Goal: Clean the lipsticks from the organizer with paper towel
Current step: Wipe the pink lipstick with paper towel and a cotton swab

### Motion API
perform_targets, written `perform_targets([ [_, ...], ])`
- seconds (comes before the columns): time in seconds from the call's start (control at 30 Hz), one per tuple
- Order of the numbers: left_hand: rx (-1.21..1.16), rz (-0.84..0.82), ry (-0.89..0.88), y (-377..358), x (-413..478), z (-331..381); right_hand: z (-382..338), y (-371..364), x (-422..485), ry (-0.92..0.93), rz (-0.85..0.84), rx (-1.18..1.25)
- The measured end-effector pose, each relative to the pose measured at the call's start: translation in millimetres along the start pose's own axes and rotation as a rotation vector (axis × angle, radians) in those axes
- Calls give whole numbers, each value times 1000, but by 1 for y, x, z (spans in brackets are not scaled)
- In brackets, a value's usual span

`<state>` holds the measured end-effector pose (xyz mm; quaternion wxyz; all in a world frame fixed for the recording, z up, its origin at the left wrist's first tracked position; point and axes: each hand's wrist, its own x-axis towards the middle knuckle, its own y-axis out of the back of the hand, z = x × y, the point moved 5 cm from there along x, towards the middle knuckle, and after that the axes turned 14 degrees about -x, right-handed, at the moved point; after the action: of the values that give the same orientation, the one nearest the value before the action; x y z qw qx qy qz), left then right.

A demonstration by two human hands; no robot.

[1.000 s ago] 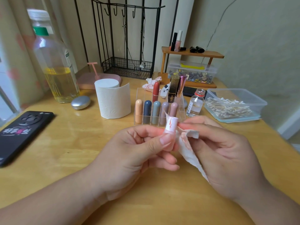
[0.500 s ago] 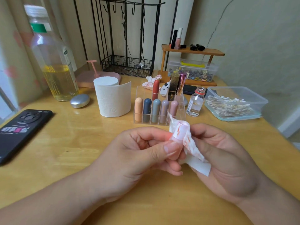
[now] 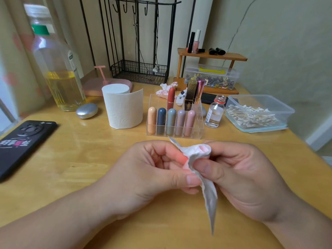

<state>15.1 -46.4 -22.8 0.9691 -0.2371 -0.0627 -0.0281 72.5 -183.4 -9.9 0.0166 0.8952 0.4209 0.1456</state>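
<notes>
Fingers [image 3: 179,179] of the left hand [image 3: 143,175] curl round a pink lipstick [image 3: 204,148]; the right hand [image 3: 244,178] pinches paper towel [image 3: 209,194] over it, centre frame, just below the front edge of the organizer [image 3: 197,131].

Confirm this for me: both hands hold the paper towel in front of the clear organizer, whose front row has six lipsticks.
Not six: the head view shows five lipsticks in the front row of the clear organizer. The rest stands: the left hand and right hand both hold the paper towel in front of it.
</notes>
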Motion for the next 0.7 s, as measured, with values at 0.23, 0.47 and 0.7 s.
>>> perform_targets([
  [0.23, 222, -33, -37, -3, -2, 3, -13, -1, -3, 106, 85, -162],
  [0.47, 192, -310, 150, -12, -6, 1, -11, -3, -4, 75, 16, -102],
  [0.7, 253, -65, -27, -8, -7, 0, -17, -6, -5, 129, 91, -169],
])
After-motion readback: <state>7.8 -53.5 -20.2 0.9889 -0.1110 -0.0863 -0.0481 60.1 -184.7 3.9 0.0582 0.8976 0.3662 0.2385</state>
